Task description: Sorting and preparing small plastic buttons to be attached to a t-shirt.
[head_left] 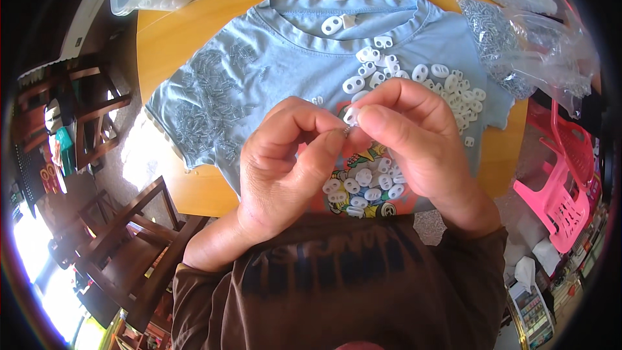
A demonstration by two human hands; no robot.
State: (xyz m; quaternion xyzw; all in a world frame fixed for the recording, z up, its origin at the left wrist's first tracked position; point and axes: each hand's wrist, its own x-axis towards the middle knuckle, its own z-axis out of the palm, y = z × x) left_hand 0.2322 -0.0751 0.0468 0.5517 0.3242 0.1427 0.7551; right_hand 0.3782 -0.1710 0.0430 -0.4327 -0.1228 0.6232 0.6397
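Two hands [278, 162]; one blue shirt [278, 58]; one table [152, 45]; dozens of white pieces [439, 70]; dozens of springs [194, 120].

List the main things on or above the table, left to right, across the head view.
Loose metal springs → left hand → white two-holed piece at the fingertips → right hand → clear bag of springs.

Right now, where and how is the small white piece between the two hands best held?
Probably by the right edge of the white piece, coming from the right: the spring and left hand crowd its lower left side.
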